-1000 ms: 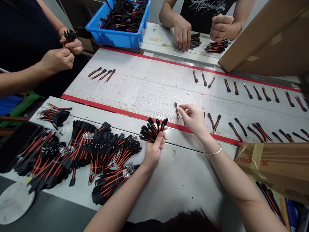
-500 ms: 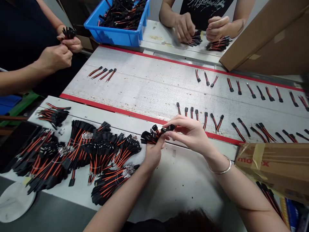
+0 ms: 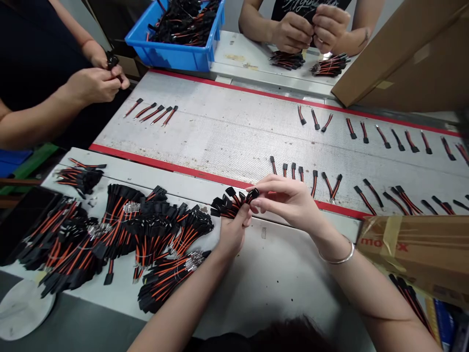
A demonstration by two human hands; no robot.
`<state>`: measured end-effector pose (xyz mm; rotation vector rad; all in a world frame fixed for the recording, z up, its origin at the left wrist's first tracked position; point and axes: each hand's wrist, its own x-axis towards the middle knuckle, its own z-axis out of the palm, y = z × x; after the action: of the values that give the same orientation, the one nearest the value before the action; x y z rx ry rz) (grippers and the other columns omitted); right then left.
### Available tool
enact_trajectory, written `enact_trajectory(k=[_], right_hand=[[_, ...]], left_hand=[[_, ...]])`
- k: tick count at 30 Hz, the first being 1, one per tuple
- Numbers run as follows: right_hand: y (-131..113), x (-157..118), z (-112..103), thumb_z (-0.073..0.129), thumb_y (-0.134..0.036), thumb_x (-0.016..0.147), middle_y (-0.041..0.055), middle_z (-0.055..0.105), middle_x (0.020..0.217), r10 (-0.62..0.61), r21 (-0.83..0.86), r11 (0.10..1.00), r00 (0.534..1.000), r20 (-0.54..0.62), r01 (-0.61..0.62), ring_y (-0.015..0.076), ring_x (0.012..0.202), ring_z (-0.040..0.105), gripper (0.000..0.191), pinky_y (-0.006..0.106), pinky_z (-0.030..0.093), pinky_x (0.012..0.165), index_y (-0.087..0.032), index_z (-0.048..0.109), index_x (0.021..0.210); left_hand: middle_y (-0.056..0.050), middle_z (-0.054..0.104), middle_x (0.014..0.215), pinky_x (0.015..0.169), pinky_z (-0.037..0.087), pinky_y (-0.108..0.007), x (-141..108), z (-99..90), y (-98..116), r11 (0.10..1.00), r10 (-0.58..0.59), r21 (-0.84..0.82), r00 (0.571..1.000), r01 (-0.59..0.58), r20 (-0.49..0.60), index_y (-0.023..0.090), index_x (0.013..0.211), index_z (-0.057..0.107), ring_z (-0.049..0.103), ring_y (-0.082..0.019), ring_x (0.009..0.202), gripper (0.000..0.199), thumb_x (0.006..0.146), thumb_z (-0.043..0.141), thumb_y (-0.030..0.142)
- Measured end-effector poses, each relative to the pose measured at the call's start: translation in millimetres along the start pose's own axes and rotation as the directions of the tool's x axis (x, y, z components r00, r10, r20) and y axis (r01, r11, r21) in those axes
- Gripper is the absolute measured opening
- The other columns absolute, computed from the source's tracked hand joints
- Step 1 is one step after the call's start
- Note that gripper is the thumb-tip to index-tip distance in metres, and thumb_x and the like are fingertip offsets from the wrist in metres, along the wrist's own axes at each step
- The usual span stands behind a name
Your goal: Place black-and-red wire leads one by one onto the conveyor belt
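Several short red-and-black cables with black connector ends (image 3: pixel 226 205) fan out of my left hand (image 3: pixel 233 232), which is closed around their wires. My right hand (image 3: pixel 289 198), with a bangle at its wrist, meets it from the right. Its thumb and fingertips pinch one cable's black connector (image 3: pixel 252 195) at the right side of the bunch. Both hands are above the near table, by the conveyor's red edge. Left of them lie tied bundles of the same cables (image 3: pixel 154 227). My fingers hide the wire ends of the held cables.
A conveyor belt (image 3: pixel 220 127) carries spaced cables in rows. A molex carton (image 3: pixel 410 259) stands at the right, a larger carton (image 3: pixel 399 58) behind. A blue bin (image 3: pixel 176 59) holds more cables. Co-workers' hands (image 3: pixel 98 83) work at the left and across the belt (image 3: pixel 311 32).
In my hands, the pinched connector has turned more upright and shifted slightly left. One more cable lies at the belt's left end. The co-worker across has lifted both hands off a cable pile.
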<state>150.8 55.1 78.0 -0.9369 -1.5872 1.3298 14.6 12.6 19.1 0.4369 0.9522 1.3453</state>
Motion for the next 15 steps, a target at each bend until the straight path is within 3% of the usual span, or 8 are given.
enact_trajectory(k=[7, 15], right_hand=[[-11, -6, 11, 0.076, -0.019, 0.088, 0.0048, 0.071, 0.088, -0.253, -0.313, 0.925, 0.964, -0.081, 0.217, 0.0114, 0.067, 0.065, 0.010, 0.027, 0.062, 0.060, -0.021, 0.079, 0.097], [-10, -6, 12, 0.075, -0.022, 0.087, 0.0045, 0.070, 0.088, -0.137, -0.202, 0.973, 0.986, -0.095, 0.116, 0.0125, 0.072, 0.067, 0.008, 0.026, 0.062, 0.061, -0.020, 0.079, 0.094]], left_hand=[[0.008, 0.039, 0.050, 0.045, 0.028, -0.021, -1, 0.3, -1, 1.000, 0.000, 0.001, 1.000, 0.000, -0.001, 0.018, 0.063, 0.055, 0.032, -0.005, 0.047, 0.051, 0.063, 0.089, 0.056], [0.008, 0.040, 0.052, 0.046, 0.029, -0.022, -2, -0.5, -2, 1.000, 0.015, 0.005, 1.000, -0.015, 0.001, 0.018, 0.065, 0.055, 0.034, -0.005, 0.047, 0.048, 0.065, 0.089, 0.053]])
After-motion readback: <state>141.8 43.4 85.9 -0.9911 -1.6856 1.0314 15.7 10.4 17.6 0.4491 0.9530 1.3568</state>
